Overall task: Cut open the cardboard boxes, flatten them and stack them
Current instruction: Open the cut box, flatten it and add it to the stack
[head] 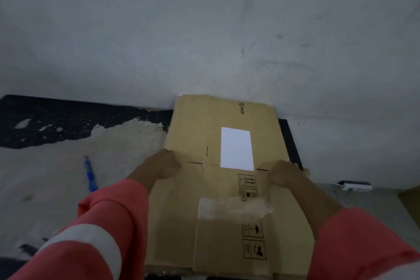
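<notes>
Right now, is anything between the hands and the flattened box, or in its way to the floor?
Nothing visible. The left hand and right hand grip the flattened box by its side edges. A blue tool lies on the floor to its left, apart. What lies under the box is hidden.

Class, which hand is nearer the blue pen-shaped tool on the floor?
The left hand, at the flat brown cardboard box's left edge; the right hand is opposite.
</notes>
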